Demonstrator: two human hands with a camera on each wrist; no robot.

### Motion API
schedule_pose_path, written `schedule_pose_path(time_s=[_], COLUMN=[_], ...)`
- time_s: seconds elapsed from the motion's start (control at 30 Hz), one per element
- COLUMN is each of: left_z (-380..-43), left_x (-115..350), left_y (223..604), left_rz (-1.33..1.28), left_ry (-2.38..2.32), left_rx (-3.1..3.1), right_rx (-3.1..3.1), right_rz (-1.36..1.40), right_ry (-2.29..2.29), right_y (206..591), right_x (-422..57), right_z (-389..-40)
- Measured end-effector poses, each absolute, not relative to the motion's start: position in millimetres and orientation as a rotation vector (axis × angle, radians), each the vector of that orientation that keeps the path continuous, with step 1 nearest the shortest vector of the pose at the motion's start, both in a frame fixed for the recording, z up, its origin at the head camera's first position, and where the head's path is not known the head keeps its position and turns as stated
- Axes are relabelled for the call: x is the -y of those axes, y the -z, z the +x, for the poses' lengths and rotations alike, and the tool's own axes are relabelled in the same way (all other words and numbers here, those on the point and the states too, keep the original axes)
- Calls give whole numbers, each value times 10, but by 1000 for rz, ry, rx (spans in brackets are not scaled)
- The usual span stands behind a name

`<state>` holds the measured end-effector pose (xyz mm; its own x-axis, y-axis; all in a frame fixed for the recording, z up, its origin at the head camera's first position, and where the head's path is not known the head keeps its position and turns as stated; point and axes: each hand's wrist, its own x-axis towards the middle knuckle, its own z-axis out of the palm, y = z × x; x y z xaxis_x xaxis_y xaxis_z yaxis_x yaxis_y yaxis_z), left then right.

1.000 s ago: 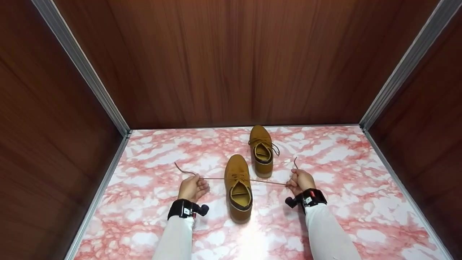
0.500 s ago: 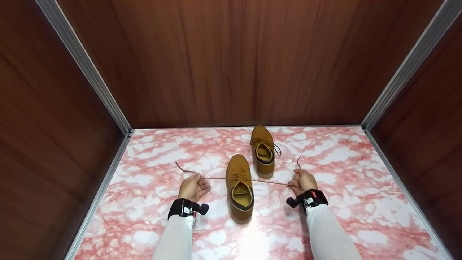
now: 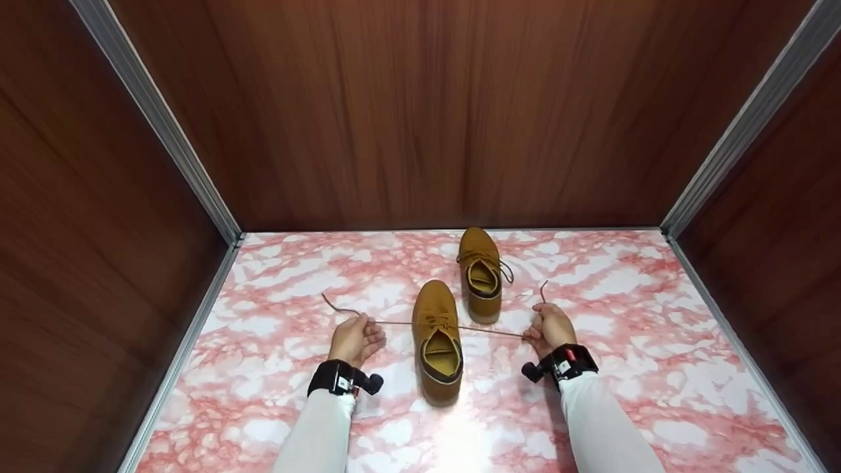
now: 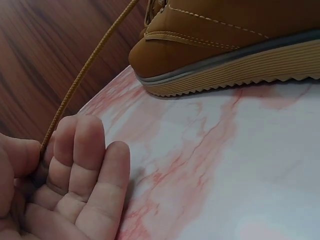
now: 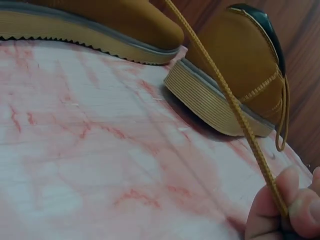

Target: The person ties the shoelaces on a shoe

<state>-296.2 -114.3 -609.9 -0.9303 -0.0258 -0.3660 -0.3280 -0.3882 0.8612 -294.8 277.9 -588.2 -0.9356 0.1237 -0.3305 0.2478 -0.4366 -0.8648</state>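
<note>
Below the frame's centre, the left hand (image 3: 355, 340) and right hand (image 3: 550, 328) each pinch the taut lace (image 5: 232, 100), so uneven pulling could drag the nearer shoe (image 3: 434, 302) sideways.

Marbled surface (image 3: 263, 401): was flat and glossy, white with pinkish-red veining.
Tan-brown lace-up shoe with ridged pale sole (image 3: 433, 299): stood upright on its sole, toe towards 12 o'clock.
Matching tan-brown lace-up shoe (image 3: 485, 307): stood upright at 1 o'clock from the first, near but apart, toe also towards 12.
White glare (image 3: 462, 437): shone at 6 o'clock.
</note>
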Motion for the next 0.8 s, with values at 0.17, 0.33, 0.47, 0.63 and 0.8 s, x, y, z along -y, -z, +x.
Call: schedule_pose_path(time_s=[0.17,0.33,0.47,0.63,0.8], left_z=[-2961,-2985,-3010,-3032,-3048], left_x=[1082,1012,945,872,803], left_y=[6033,5917,5832,5778,5714], left_rz=[-501,-474,-395,-280,-236], left_ry=[-2431,-2483,-2495,-2415,-2342], left_rx=[-1680,-1689,-1691,-1777,-1882], right_rx=[-1612,-1546,-1620,-1754,-1836], right_rz=[533,518,400,207,86], right_ry=[2558,2586,2545,2486,2442], right_y=[5840,5628,5440,5295,5236], right_x=[-2738,-2696,-2677,-2672,-2709], right_z=[-2963,-2982,-2976,-2962,-2926])
